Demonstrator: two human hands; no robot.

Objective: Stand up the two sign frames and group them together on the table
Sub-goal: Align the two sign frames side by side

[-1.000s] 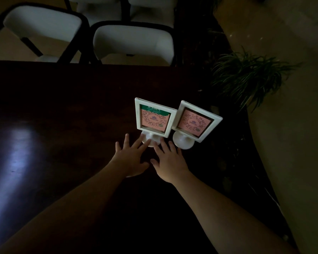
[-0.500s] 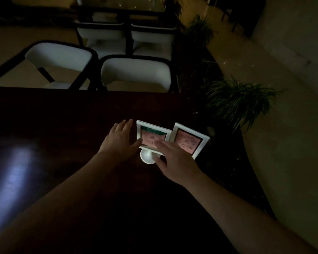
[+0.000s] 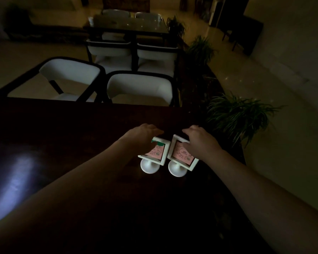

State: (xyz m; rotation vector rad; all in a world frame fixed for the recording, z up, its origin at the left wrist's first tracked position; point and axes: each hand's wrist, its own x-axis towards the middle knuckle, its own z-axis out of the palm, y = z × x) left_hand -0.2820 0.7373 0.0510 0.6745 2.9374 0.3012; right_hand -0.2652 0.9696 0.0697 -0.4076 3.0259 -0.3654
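Sign frames stand side by side on dark table (image 3: 81, 129), right of centre, near far right corner. Left frame (image 3: 157, 153): white border, pink insert with green strip on top, round white base toward camera. Right frame (image 3: 182, 154): same build, pink insert, inner edge touching or just beside left frame. Left hand (image 3: 141, 133) draped over top of left frame, fingers curled behind it. Right hand (image 3: 198, 138) likewise over right frame's top, fingers hooked past edge. White chairs (image 3: 136, 87) beyond table; plant (image 3: 237, 114) at right.
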